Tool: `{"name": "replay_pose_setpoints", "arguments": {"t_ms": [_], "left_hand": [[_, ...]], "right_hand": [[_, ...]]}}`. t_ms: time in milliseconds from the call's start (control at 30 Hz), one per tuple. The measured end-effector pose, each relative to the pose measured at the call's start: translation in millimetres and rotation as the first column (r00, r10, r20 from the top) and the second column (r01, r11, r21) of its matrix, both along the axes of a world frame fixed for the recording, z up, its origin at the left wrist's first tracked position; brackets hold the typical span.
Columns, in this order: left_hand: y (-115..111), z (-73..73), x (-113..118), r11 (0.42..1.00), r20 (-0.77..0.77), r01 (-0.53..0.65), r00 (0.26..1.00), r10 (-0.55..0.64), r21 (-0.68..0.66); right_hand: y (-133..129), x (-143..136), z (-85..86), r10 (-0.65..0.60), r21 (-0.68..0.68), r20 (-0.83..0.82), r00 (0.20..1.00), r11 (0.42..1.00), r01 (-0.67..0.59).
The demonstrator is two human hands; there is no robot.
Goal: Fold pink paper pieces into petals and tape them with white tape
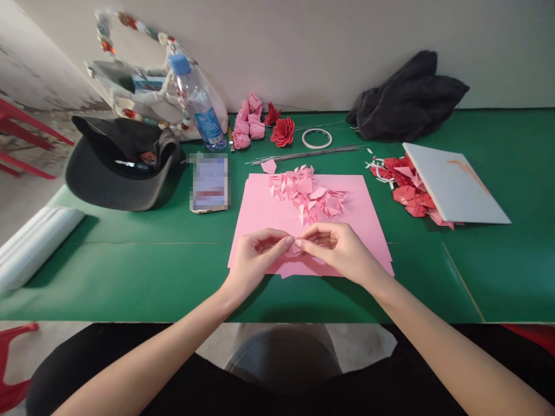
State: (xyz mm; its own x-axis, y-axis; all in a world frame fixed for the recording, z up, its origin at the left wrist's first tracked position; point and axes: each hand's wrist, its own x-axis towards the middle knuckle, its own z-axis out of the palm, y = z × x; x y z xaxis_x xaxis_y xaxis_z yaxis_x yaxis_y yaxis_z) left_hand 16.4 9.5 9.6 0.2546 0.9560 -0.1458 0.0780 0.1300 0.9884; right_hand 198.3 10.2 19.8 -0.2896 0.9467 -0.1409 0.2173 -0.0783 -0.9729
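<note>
Over the large pink paper sheets (255,214), both of my hands pinch a small pink paper petal (295,248) between thumbs and fingers. My left hand (260,254) has it at its left side, and my right hand (336,248) at its right; the fingertips almost meet. Part of the petal is hidden behind the fingers. A loose pile of cut pink petals (310,190) lies on the sheets just beyond my hands. One single pink petal (269,166) rests past the sheets' far edge.
Finished pink paper flowers (249,124) and red paper flowers (282,132) lie at the back, near thin wires (307,154) and a tape roll (317,138). A bottle (203,115), cap (121,173) and phone (210,182) stand left. Red petals (410,193) lie under a white board (455,185), right.
</note>
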Motion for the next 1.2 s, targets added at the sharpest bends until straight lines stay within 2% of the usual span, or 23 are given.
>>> {"name": "replay_pose_setpoints", "arguments": {"t_ms": [167, 267, 333, 400, 467, 533, 600, 733, 833, 900, 967, 1067, 1133, 1200], "left_hand": [[1.5, 0.7, -1.2, 1.000, -0.008, 0.011, 1.000, -0.010, 0.028], [8.1, 1.0, -7.0, 0.998, 0.061, -0.060, 0.996, 0.060, -0.003], [13.4, 1.8, -11.7, 0.992, 0.123, -0.099, 0.987, 0.108, -0.077], [17.5, 2.8, -15.3, 0.982, 0.180, -0.058, 0.979, 0.091, -0.180], [19.1, 3.7, -16.5, 0.965, 0.241, 0.041, 0.970, 0.023, -0.258], [18.4, 4.5, -15.9, 0.948, 0.288, 0.141, 0.956, -0.056, -0.284], [16.4, 5.3, -14.5, 0.939, 0.309, 0.207, 0.944, -0.118, -0.274], [13.7, 7.1, -13.2, 0.919, 0.301, 0.256, 0.939, -0.163, -0.301], [13.8, 7.4, -13.1, 0.906, 0.292, 0.279, 0.938, -0.185, -0.320], [14.4, 6.9, -13.1, 0.915, 0.284, 0.273, 0.940, -0.188, -0.298], [14.9, 6.2, -13.3, 0.925, 0.277, 0.251, 0.946, -0.171, -0.286], [15.3, 5.4, -14.1, 0.921, 0.312, 0.229, 0.941, -0.127, -0.316], [15.4, 4.8, -14.5, 0.910, 0.353, 0.218, 0.932, -0.087, -0.352], [15.4, 4.5, -14.4, 0.903, 0.382, 0.199, 0.923, -0.043, -0.381]], "right_hand": [[0.3, 0.8, 2.3, 0.018, 0.020, 0.074, 0.997, 1.000, -0.019], [5.1, 10.1, 5.0, -0.020, 0.048, 0.097, 0.995, 0.999, 0.016], [7.9, 16.8, 6.4, -0.043, 0.109, 0.085, 0.995, 0.994, 0.034], [8.6, 20.2, 6.9, -0.001, 0.166, 0.033, 0.999, 0.986, -0.005], [6.8, 19.2, 6.4, 0.113, 0.180, -0.031, 0.993, 0.978, -0.106], [3.5, 15.2, 5.1, 0.227, 0.148, -0.088, 0.970, 0.966, -0.213], [0.2, 11.1, 3.4, 0.289, 0.124, -0.137, 0.947, 0.954, -0.273], [-3.3, 7.9, -0.4, 0.275, 0.128, -0.215, 0.937, 0.959, -0.253], [-3.8, 8.3, -4.6, 0.299, 0.060, -0.249, 0.921, 0.954, -0.294], [-3.6, 8.4, -7.5, 0.325, -0.004, -0.278, 0.904, 0.941, -0.339], [-2.8, 8.4, -9.0, 0.302, -0.018, -0.285, 0.910, 0.947, -0.321], [0.0, 9.0, -7.9, 0.249, 0.136, -0.189, 0.950, 0.965, -0.226], [2.1, 9.7, -6.7, 0.215, 0.257, -0.112, 0.970, 0.949, -0.181], [3.3, 10.2, -6.9, 0.195, 0.291, -0.084, 0.977, 0.943, -0.163]]}}
